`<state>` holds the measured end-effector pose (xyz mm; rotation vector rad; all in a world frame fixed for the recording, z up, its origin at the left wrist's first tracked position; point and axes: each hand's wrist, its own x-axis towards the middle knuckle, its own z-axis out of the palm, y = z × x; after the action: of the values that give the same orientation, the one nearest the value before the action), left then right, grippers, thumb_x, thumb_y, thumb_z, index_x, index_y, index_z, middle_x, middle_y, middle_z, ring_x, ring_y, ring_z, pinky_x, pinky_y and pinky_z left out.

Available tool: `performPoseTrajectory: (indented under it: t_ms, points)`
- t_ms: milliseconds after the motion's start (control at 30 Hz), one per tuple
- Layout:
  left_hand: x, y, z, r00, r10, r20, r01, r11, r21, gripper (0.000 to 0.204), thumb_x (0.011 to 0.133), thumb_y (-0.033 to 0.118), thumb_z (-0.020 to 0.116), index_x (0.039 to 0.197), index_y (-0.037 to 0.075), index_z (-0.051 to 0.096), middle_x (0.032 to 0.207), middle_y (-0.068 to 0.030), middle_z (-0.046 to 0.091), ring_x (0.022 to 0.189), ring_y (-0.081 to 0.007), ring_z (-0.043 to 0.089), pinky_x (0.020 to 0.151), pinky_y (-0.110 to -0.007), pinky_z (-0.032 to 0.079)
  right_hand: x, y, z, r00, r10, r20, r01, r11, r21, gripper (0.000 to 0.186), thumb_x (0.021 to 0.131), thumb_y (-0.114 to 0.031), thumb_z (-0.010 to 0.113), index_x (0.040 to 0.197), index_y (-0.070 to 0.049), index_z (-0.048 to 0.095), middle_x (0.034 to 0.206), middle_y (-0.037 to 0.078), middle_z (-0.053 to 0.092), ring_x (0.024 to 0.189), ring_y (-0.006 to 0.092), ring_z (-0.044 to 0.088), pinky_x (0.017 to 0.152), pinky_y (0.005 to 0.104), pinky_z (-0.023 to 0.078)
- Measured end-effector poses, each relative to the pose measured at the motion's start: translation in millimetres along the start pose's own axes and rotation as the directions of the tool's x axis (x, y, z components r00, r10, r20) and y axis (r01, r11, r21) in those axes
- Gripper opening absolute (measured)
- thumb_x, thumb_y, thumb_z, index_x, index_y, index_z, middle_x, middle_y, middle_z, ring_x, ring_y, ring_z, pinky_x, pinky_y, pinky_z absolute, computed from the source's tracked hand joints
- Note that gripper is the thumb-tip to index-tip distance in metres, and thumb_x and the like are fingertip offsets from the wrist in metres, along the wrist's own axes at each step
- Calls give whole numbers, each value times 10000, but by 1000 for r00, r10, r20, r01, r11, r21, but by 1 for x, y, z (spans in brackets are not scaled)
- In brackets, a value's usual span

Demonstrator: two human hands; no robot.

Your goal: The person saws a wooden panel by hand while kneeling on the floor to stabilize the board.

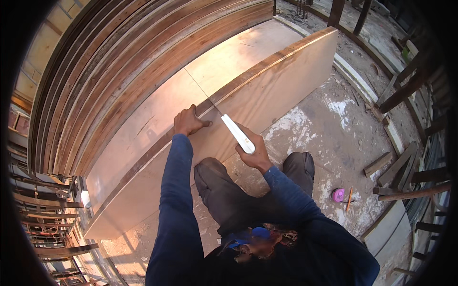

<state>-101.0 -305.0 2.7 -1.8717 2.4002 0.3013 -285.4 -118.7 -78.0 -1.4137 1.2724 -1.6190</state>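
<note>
A large flat wooden panel (291, 66) stands on its long edge across the ground in front of me. My left hand (189, 122) grips its upper edge, fingers over the far side and thumb on the near side. In my right hand (257, 151) is a handsaw (235, 131), its white handle wrapped by my fingers. The thin blade, seen nearly edge-on, lies across the panel's top edge just right of my left hand and points away from me. Whether the teeth have bitten into the wood is too small to tell.
Several panels (129, 78) lean in a stack beyond, with a pale board surface (257, 40) before them. A pink round tool (338, 194) and an orange pencil (349, 198) lie on the dusty ground to the right. Wood offcuts (398, 164) and upright posts (336, 13) stand farther right.
</note>
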Motion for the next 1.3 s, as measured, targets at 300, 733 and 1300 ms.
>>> performPoseTrajectory:
  t_ms: [300, 733, 1300]
  points:
    - [7, -5, 12, 998, -31, -56, 31, 999, 8, 926, 553, 593, 872, 1253, 38, 631, 1057, -217, 723, 1040, -358, 691, 906, -450, 536, -76, -104, -61, 982, 145, 117, -128, 982, -142, 613, 788, 17, 614, 1397, -10, 548, 1146, 187, 721, 1044, 237, 726, 920, 300, 526]
    - [16, -14, 13, 1000, 12, -20, -13, 1000, -22, 955, 582, 603, 856, 1311, 41, 605, 1118, -236, 708, 1080, -357, 677, 936, -435, 524, -166, -107, -107, 962, 247, 115, -229, 961, -155, 597, 813, -2, 640, 1397, 42, 526, 1280, 211, 670, 1191, 262, 661, 1002, 311, 489]
    - [26, -15, 5, 999, -36, 36, 36, 999, -7, 976, 571, 599, 859, 1314, 22, 600, 1186, -230, 692, 1115, -364, 663, 953, -444, 520, -74, -102, -66, 958, 251, 137, -247, 968, -47, 576, 818, 23, 596, 1391, 34, 539, 1289, 201, 669, 1230, 268, 640, 1061, 319, 448]
